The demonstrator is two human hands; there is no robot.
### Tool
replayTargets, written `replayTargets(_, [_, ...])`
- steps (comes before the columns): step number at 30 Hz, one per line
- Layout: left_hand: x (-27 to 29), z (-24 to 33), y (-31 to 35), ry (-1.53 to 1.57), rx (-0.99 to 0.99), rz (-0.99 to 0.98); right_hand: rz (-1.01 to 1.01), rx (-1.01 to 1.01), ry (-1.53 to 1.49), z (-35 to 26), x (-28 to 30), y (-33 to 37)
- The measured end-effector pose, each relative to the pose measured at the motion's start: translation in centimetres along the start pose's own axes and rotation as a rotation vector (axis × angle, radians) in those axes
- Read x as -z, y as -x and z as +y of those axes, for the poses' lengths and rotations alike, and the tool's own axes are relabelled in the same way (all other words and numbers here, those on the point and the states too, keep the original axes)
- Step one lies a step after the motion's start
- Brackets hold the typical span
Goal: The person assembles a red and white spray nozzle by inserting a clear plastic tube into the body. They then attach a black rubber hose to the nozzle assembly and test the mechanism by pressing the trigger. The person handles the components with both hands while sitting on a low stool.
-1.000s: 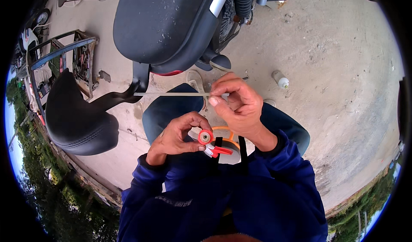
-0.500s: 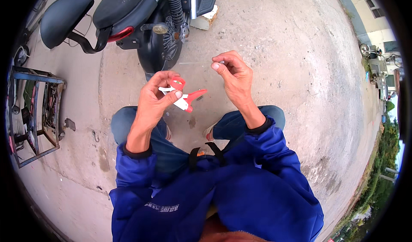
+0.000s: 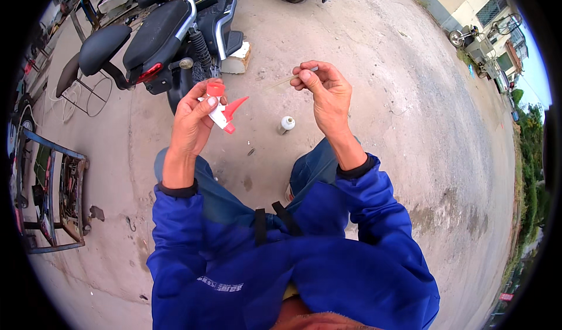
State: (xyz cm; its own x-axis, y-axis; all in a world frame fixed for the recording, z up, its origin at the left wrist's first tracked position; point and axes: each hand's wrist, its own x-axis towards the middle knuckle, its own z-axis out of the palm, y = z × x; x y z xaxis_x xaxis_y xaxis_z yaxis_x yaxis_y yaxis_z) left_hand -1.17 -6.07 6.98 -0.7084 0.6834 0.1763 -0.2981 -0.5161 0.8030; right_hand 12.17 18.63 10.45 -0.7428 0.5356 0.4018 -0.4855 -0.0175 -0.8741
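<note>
My left hand (image 3: 190,119) is closed around a red and white trigger spray head (image 3: 219,117). Its red collar points up and its red trigger sticks out to the right. Across from it, my right hand (image 3: 331,99) pinches a thin, see-through tube (image 3: 287,81) between thumb and fingers. The tube's free end points left toward the spray head, with a gap between them. On the ground between my hands, and farther down, stands a small whitish bottle (image 3: 287,125), seen from above.
A black electric scooter (image 3: 158,37) stands ahead on the left, beside a pale block (image 3: 236,59). To my left is a blue metal frame (image 3: 55,249) with odds and ends in it. Concrete ground (image 3: 404,131) stretches to the right, toward parked vehicles (image 3: 477,49) and a building.
The view has tilted upward, and the bottle has come into sight. My left hand has turned the spray head, so its collar shows from the side. The right hand still pinches the tube.
</note>
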Motion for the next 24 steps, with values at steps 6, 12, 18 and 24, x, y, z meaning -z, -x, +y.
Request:
replayTargets(6, [-0.7,3.8,-4.4,-0.046,-0.125,-0.070,0.137,-0.129,-0.330,2.0,3.2,-4.1])
replayTargets(12, [3.7,0.6,-4.2,-0.001,-0.114,0.139,0.194,-0.293,-0.436,8.4,5.1,-6.0])
replayTargets(18, [5.3,-2.1,-5.2,0.112,0.050,0.371,0.195,-0.431,-0.460,11.6,5.1,-5.9])
replayTargets(24, [4.2,-2.9,-7.1,0.116,0.073,0.294,0.204,-0.392,-0.415,11.2,4.2,-6.1])
